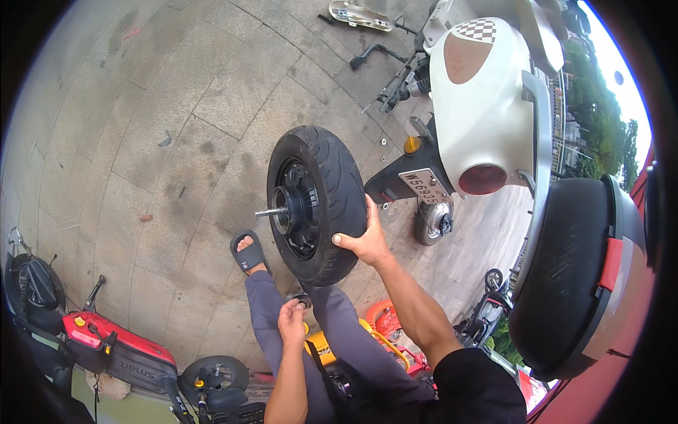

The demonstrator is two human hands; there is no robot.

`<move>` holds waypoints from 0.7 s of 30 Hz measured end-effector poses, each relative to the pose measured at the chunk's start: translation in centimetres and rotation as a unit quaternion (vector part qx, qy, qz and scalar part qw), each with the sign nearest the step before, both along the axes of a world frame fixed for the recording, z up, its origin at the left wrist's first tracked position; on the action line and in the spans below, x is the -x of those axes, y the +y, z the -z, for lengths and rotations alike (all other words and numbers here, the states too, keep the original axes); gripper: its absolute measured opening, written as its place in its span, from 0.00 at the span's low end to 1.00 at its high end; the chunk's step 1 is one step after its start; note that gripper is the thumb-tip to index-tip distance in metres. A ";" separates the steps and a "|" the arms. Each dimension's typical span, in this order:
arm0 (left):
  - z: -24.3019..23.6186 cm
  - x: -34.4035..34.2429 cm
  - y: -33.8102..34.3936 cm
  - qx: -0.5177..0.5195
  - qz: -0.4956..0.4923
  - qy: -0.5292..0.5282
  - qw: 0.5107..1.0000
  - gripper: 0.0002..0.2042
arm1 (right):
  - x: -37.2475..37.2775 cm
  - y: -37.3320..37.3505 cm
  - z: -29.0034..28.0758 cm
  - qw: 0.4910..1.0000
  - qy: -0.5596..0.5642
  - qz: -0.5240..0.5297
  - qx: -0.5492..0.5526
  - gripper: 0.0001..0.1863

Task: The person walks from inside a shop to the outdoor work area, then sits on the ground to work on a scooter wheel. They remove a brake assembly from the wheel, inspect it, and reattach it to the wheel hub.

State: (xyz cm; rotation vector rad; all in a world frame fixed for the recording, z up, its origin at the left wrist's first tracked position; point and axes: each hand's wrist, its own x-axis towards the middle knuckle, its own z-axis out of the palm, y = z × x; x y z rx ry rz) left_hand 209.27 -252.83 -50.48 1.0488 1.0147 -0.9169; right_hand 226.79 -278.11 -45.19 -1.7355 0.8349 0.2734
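My right hand [364, 240] grips the right side of an upright black wheel [325, 191], thumb and fingers on its tyre. The wheel has a dark hub with a silver axle [268, 212] sticking out to the left. My left hand [291, 325] is lower, near my knees, its fingers curled on a small round metal part [303, 299] that is partly hidden. My sandalled foot [247, 251] is on the paving left of the wheel.
A white scooter [473, 92] with a black top box [558, 275] stands right. A loose small wheel [431, 222], washers and metal parts lie by it. A red scooter [106, 343] is lower left; a yellow machine [321, 346] and orange hose [381, 318] sit behind my legs.
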 end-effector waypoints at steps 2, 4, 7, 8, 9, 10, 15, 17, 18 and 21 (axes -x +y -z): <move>-0.2 -2.4 0.5 0.002 0.003 0.015 1.000 0.13 | -2.6 -0.1 1.0 0.998 -0.005 0.056 -0.038 0.64; -0.5 -4.5 0.6 -0.007 0.011 0.051 0.999 0.13 | -5.1 -0.7 2.4 0.996 -0.041 0.070 -0.027 0.64; -0.5 -7.8 0.7 0.014 -0.008 0.019 1.000 0.13 | -7.5 -2.0 4.6 0.995 -0.059 0.082 -0.020 0.63; -0.5 -9.0 0.8 0.004 -0.002 0.005 1.000 0.13 | -8.3 -2.4 5.4 0.996 -0.042 0.076 0.031 0.63; -0.6 -10.2 1.2 0.001 -0.017 0.008 1.000 0.13 | -8.4 -2.8 5.8 0.994 -0.052 0.089 0.022 0.62; -0.8 -11.3 1.7 -0.004 -0.031 0.014 0.999 0.12 | -8.5 -3.4 6.2 0.992 -0.059 0.110 0.008 0.61; -2.5 -18.9 2.8 -0.001 -0.008 -0.042 0.999 0.11 | -8.4 -7.3 6.7 0.982 -0.094 0.147 -0.067 0.58; -3.7 -22.5 2.7 -0.001 0.086 -0.089 0.992 0.13 | -8.3 -8.0 6.8 0.979 -0.100 0.161 -0.070 0.58; -4.1 -24.5 2.4 -0.003 0.128 -0.130 0.983 0.14 | -8.4 -7.9 6.8 0.979 -0.102 0.158 -0.078 0.58; -3.9 -30.4 -1.0 0.007 0.249 -0.196 0.948 0.20 | -9.4 -6.7 7.0 0.978 -0.092 0.177 -0.060 0.62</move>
